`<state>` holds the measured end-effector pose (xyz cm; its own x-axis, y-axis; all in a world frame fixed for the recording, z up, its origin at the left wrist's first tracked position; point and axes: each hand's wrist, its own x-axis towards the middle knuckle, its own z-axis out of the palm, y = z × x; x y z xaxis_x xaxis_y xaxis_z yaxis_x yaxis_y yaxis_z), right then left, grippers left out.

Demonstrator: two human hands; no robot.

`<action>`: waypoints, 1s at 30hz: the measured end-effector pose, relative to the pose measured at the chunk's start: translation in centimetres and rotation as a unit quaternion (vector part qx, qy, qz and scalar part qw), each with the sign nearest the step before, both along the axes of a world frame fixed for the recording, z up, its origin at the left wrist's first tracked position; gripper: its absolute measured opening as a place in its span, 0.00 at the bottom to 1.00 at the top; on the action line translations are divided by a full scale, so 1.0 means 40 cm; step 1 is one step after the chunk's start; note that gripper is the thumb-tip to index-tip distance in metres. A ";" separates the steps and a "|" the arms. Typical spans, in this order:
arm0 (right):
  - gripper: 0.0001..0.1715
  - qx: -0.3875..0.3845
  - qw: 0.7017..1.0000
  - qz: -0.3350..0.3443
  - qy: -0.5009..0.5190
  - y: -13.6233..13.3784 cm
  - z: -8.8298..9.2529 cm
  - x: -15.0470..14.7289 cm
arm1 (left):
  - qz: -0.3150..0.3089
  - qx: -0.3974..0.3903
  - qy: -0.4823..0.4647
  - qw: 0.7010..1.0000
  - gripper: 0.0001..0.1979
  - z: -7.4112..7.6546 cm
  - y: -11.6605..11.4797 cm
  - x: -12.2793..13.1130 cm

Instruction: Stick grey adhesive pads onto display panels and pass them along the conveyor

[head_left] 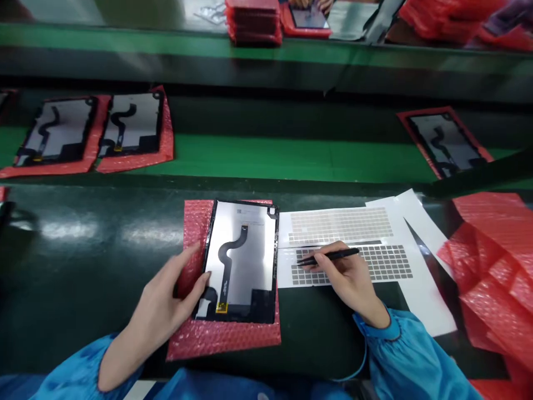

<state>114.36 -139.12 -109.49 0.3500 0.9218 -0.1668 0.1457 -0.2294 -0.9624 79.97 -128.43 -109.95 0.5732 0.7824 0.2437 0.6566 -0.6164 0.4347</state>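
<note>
the display panel (245, 261) lies back-side up on a sheet of red bubble wrap (220, 339) at the near edge of the dark table (83, 266), right in front of you. your left hand (166, 303) is loose and spread beside it, fingers on the wrap and the thumb tip touching the panel's left edge; it grips nothing. your right hand (352, 278) is closed pen-fashion around black tweezers (333, 256), their tips over the lower sticker sheet (375, 266), which lies just right of the panel and carries rows of small grey pads. judge the panel as thin, light, stiff and brittle: it would likely crack if bent or pressed in the middle, so take it by its dark border, never by the black flex cable (230, 250) that snakes down its silver back to a yellow-tabbed end. the wrap looks soft and may slide on the smooth table. the pads seem tiny, flimsy and sticky, best lifted by one corner with the tweezer tips, lightly, so they do not curl.
</note>
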 end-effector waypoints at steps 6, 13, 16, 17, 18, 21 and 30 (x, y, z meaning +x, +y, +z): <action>0.13 -0.007 1.000 0.006 -0.025 -0.004 -0.001 -0.002 | -0.173 0.036 0.006 0.984 0.25 0.050 -0.035 0.103; 0.13 -0.019 0.999 0.001 -0.028 0.002 0.007 -0.005 | -0.334 0.077 0.119 0.932 0.31 0.004 -0.075 0.245; 0.15 -0.033 0.999 0.002 -0.014 0.003 0.007 -0.004 | -0.315 0.074 0.129 0.937 0.35 -0.010 -0.076 0.250; 0.15 -0.039 0.999 0.002 -0.009 0.003 0.006 -0.003 | -0.311 0.070 0.131 0.939 0.35 -0.012 -0.077 0.249; 0.15 -0.046 0.999 0.003 -0.006 0.003 0.006 -0.002 | -0.308 0.067 0.132 0.940 0.35 -0.012 -0.078 0.248; 0.14 -0.055 0.998 0.010 -0.007 0.003 0.005 0.002 | -0.302 0.055 0.132 0.943 0.34 -0.009 -0.080 0.249; 0.11 -0.049 0.998 0.001 0.025 0.007 0.021 0.002 | -0.301 0.041 0.123 0.945 0.31 -0.006 -0.073 0.251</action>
